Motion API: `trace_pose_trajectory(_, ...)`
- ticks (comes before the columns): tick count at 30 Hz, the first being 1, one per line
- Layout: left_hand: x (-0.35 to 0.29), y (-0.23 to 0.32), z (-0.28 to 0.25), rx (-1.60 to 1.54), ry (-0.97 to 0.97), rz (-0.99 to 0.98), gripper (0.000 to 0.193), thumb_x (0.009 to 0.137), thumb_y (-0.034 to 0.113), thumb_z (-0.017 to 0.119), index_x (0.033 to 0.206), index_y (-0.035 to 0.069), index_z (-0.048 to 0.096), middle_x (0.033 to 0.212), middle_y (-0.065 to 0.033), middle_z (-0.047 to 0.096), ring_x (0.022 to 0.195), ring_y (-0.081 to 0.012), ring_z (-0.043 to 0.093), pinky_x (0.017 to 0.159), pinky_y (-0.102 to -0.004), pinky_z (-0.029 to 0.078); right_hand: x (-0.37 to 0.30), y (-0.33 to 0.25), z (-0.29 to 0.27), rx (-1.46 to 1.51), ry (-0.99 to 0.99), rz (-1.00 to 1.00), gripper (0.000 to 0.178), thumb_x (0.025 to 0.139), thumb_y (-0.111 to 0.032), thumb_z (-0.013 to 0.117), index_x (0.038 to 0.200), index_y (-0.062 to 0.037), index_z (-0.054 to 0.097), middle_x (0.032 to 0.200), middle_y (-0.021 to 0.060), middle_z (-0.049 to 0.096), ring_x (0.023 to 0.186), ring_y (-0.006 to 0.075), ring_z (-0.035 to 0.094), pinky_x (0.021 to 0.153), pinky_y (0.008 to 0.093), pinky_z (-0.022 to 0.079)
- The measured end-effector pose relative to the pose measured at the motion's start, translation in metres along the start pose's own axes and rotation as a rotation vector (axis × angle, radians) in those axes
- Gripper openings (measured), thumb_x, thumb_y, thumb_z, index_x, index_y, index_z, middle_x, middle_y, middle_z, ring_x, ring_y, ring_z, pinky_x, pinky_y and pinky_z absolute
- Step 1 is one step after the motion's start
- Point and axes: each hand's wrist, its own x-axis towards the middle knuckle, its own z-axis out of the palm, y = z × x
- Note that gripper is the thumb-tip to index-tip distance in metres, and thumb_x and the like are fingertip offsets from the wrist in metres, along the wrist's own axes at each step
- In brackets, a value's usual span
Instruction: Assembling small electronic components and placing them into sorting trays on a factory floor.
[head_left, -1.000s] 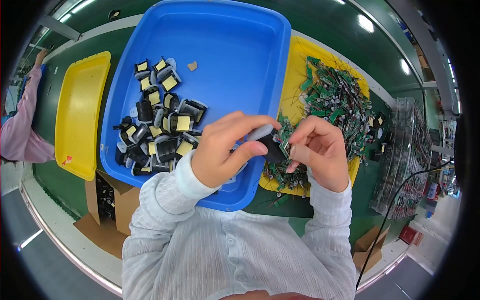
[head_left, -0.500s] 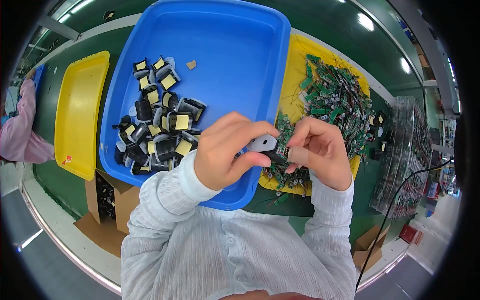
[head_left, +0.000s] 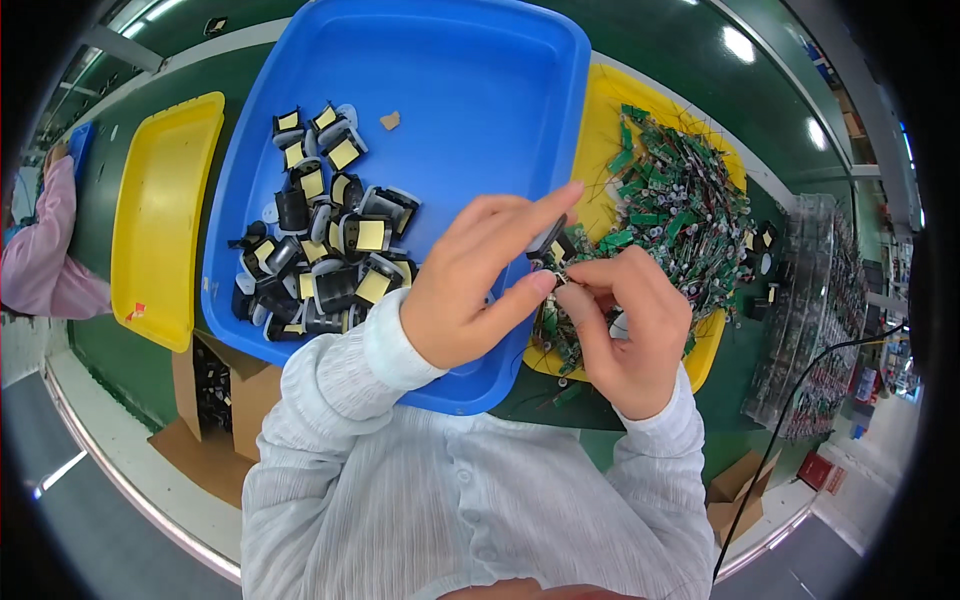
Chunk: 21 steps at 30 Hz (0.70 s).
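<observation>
My left hand (head_left: 465,285) holds a small black-and-grey plastic housing (head_left: 547,238) between thumb and fingers, its index finger stretched along it. At the housing's near end, the fingertips of my right hand (head_left: 637,325) are pinched together close to my left thumb. What they grip there is small and mostly hidden. Both hands are above the right rim of a blue tray (head_left: 460,110). Inside that tray, at its left, lie several similar housings (head_left: 370,236) with pale yellow pads. A heap of green circuit boards with wires (head_left: 690,205) fills the yellow tray (head_left: 597,150) on the right.
Another yellow tray (head_left: 165,215) stands at left, with an open cardboard box (head_left: 255,410) below it. Clear plastic trays of parts (head_left: 810,310) are stacked at right, near a black cable (head_left: 775,430). A co-worker's pink sleeve (head_left: 50,250) shows at far left.
The housing has been tilted in my left hand, from its grey face showing to a steeper angle. My right fingers have come in to pinch at its near end.
</observation>
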Motion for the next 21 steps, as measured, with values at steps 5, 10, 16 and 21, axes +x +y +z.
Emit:
trace_pose_trajectory(5, -0.007, 0.001, -0.001, 0.079, 0.0, 0.042, 0.053, 0.075, 0.014, 0.053, 0.126, 0.0, 0.043, 0.109, -0.0141, 0.058, 0.1, -0.0283, 0.051, 0.091, -0.0347, 0.036, -0.005, 0.001, -0.006, 0.303, -0.11, 0.177, 0.011, 0.072, 0.004, 0.062, 0.081, 0.0015, 0.057, 0.068, 0.0075, 0.051, 0.054, 0.0143, 0.054, 0.05, 0.023, 0.043)
trace_pose_trajectory(10, -0.007, -0.006, -0.002, -0.017, -0.038, 0.022, 0.047, 0.079, 0.016, 0.053, 0.123, 0.001, 0.046, 0.109, -0.013, 0.058, 0.099, -0.0251, 0.054, 0.089, -0.0326, 0.037, -0.004, 0.008, -0.005, 0.739, -0.128, 0.437, 0.009, 0.077, 0.004, 0.057, 0.087, 0.0036, 0.056, 0.077, 0.0036, 0.052, 0.069, 0.0084, 0.055, 0.058, 0.0221, 0.05)
trace_pose_trajectory(16, -0.002, -0.008, 0.009, -0.218, 0.295, -0.032, 0.03, 0.078, 0.017, 0.062, 0.106, 0.004, 0.059, 0.09, -0.0114, 0.064, 0.078, -0.0196, 0.063, 0.069, -0.0272, 0.047, 0.006, 0.013, 0.001, 0.724, -0.092, 0.283, 0.021, 0.08, -0.001, 0.058, 0.101, 0.0025, 0.058, 0.088, 0.0058, 0.059, 0.079, 0.0099, 0.056, 0.065, 0.0236, 0.051)
trace_pose_trajectory(21, 0.0, -0.017, 0.011, -0.225, 0.351, 0.1, 0.031, 0.076, 0.017, 0.064, 0.103, 0.005, 0.061, 0.085, -0.012, 0.065, 0.078, -0.0219, 0.063, 0.068, -0.0289, 0.048, 0.007, 0.013, 0.001, 0.682, -0.111, 0.272, 0.02, 0.08, 0.002, 0.056, 0.099, 0.0035, 0.059, 0.089, 0.0059, 0.058, 0.082, 0.0107, 0.056, 0.067, 0.0247, 0.05)
